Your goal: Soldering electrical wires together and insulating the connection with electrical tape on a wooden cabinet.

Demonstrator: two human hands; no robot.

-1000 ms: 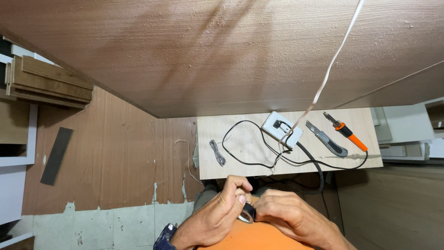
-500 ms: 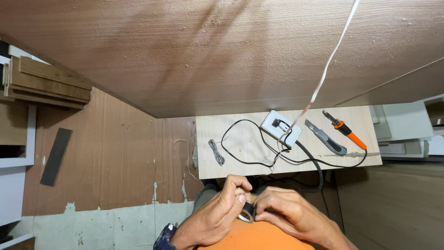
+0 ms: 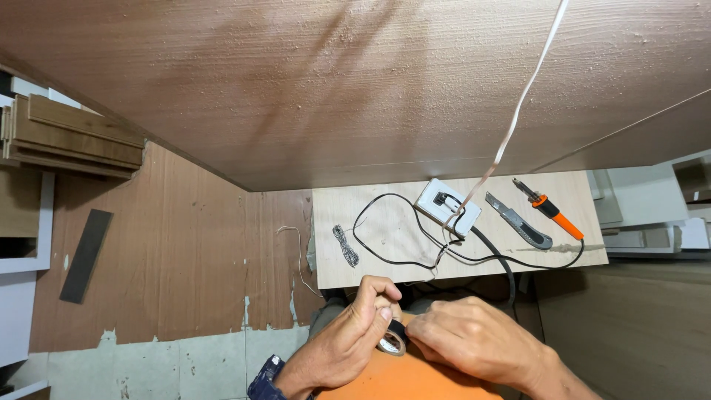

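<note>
Both hands meet below the near edge of the light wooden surface point(image 3: 385, 255). The left hand point(image 3: 348, 341) pinches a roll of black tape point(image 3: 392, 341); the right hand point(image 3: 474, 344) pinches the tape's free end just beside the roll. Beyond that edge lie a white switch plate point(image 3: 446, 206), black cable point(image 3: 392, 255), utility knife point(image 3: 518, 221) and orange-handled soldering iron point(image 3: 548, 207). Open floor point(image 3: 178, 252) lies left of the surface.

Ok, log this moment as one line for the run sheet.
left hand: holds tape roll | right hand: fingertips at the roll | board: switch plate, black cable, knife, screwdriver
</note>
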